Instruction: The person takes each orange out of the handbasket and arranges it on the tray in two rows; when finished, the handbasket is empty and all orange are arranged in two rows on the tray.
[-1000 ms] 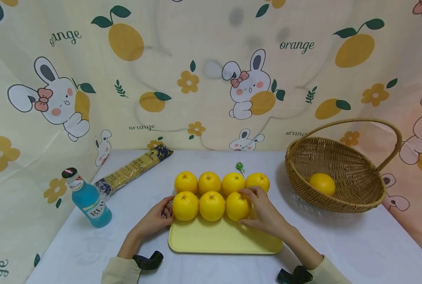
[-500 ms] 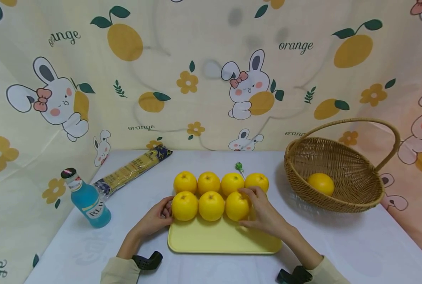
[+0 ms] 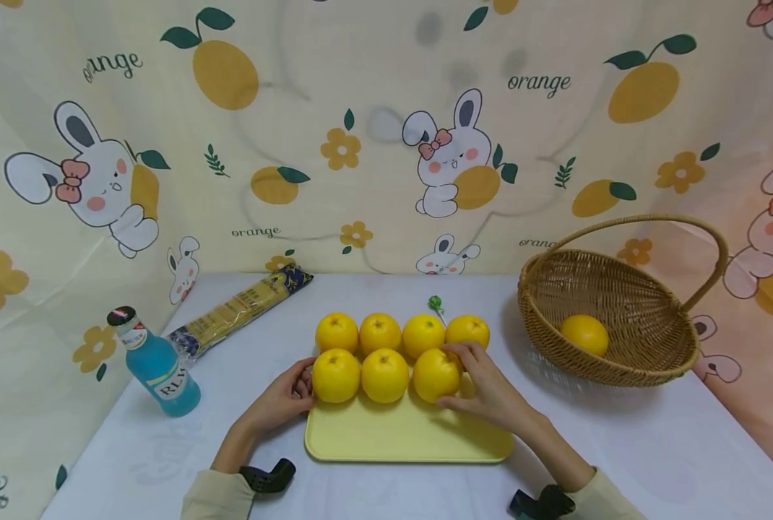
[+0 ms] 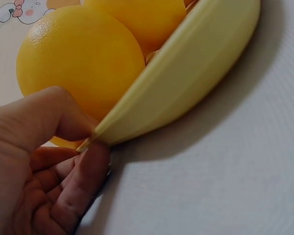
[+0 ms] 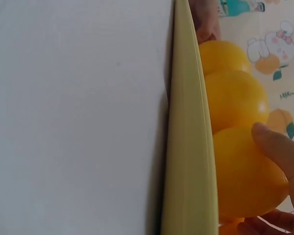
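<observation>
A pale yellow tray [image 3: 409,437] bears two rows of oranges. My left hand [image 3: 282,397] is at its left side; in the left wrist view, thumb and fingers pinch the tray's rim [image 4: 181,83], close beside the front-left orange [image 4: 78,61]. My right hand [image 3: 487,386] grips the front row's right-hand orange [image 3: 436,375], thumb on the near side and fingers over the far side. A narrow gap parts that orange from the middle one [image 3: 385,375]. Behind them stands the back row, its rightmost orange [image 3: 467,331] partly covered by my right fingers.
At the right, a wicker basket [image 3: 620,289] with a tall handle holds one orange [image 3: 584,335]. A blue bottle [image 3: 162,375] stands at the left, with a long gold packet [image 3: 240,310] lying behind it. A green-topped lollipop [image 3: 435,303] lies behind the back row.
The orange in my right hand has shifted slightly right, away from the middle orange. My left hand keeps its place at the tray. The head view has turned a little.
</observation>
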Available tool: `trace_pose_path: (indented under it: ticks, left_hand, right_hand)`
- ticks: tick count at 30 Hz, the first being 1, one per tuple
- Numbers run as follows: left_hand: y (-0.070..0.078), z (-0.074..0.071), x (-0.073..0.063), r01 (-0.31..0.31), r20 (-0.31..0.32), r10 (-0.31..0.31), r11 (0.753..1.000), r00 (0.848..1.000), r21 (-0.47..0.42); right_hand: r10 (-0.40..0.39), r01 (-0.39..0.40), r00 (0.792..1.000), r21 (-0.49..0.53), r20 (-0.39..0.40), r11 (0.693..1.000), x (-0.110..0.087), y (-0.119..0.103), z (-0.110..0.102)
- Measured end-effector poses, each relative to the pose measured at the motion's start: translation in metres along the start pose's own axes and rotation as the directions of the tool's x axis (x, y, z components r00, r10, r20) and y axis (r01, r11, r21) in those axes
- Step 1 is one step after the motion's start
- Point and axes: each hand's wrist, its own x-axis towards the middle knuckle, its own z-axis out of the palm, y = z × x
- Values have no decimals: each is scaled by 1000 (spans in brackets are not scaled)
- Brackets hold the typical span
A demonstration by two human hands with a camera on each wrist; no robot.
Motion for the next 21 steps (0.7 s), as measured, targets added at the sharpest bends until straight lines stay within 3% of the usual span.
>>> trace_pose_path:
  ticks: [5, 11, 15, 21]
  left_hand:
    - [-2, -2, 1, -16, 14, 16, 1000, 1000, 3]
    - [-2, -2, 2, -27, 24, 27, 1000, 999, -1]
    - [-1, -2, 2, -30, 20, 30, 1000, 999, 2]
    - [-1, -2, 2, -36, 24, 36, 999, 999, 5]
  right_hand:
    - [10, -10, 1000, 18, 4, 1000, 3, -5, 2]
    - [-84, 84, 996, 13, 20, 996, 7, -5, -2]
    - [-126, 125, 989, 23, 74, 992, 11, -3, -5]
    - [-124, 121, 985, 31, 119, 992, 13, -1, -7]
